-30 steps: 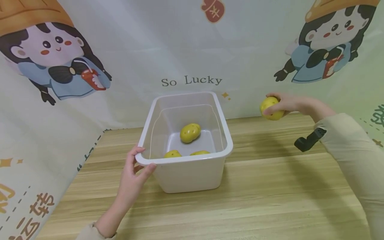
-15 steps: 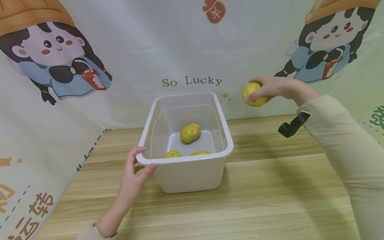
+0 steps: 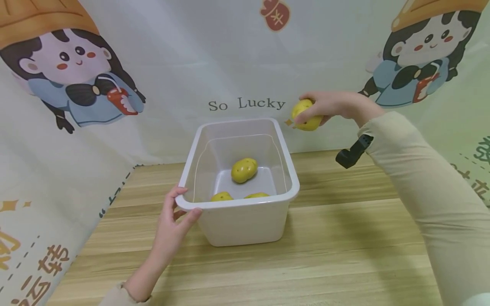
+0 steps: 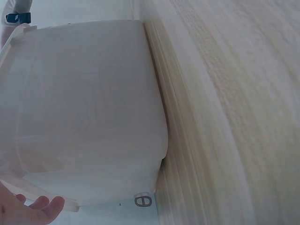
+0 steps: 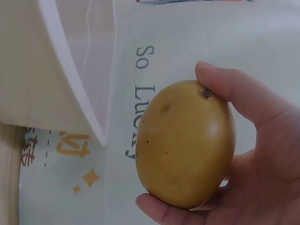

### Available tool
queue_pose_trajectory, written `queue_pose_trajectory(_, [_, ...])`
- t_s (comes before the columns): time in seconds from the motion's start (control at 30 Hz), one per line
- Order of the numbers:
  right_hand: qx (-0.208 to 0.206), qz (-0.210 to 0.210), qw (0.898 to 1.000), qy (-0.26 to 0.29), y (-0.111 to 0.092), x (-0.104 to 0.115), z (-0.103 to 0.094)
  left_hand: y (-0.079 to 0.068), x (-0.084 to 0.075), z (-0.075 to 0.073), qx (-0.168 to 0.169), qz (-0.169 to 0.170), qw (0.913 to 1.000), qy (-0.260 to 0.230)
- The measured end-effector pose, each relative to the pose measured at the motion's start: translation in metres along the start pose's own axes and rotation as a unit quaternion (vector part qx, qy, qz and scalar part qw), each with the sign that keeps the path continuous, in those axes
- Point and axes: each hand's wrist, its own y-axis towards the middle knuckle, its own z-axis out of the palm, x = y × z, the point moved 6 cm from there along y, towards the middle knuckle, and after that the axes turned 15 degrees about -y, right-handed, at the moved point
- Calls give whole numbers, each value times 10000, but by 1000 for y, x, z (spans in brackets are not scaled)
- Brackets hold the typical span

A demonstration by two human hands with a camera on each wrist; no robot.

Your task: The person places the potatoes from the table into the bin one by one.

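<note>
My right hand (image 3: 333, 106) grips a yellow potato (image 3: 306, 115) in the air, just to the right of the white plastic bin's far right corner. In the right wrist view the potato (image 5: 185, 145) shows small dark specks, with thumb and fingers around it. The bin (image 3: 245, 223) stands on the wooden table. Inside it lies one whole potato (image 3: 244, 170); two more, a left potato (image 3: 222, 196) and a right potato (image 3: 257, 195), are partly hidden by the near rim. My left hand (image 3: 172, 221) holds the bin's near left corner, fingers and thumb at the rim.
Behind the table (image 3: 337, 255) hangs a pale printed cloth (image 3: 172, 63) with cartoon figures and lettering. A black camera mount (image 3: 354, 151) sticks out from my right sleeve (image 3: 417, 178).
My right hand has moved left and upward with the potato, closer to the bin. The left hand keeps its hold on the rim, and the bin stays in place.
</note>
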Motion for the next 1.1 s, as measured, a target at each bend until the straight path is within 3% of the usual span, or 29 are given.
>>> queue_pose_trajectory(0.6, [70, -241, 9997, 6, 31, 47, 9, 2, 3, -1, 3, -128, 9999, -82])
queue_pose_trajectory(1.1, [392, -369, 9986, 19, 53, 81, 30, 2, 3, -2, 12, -119, 9999, -52])
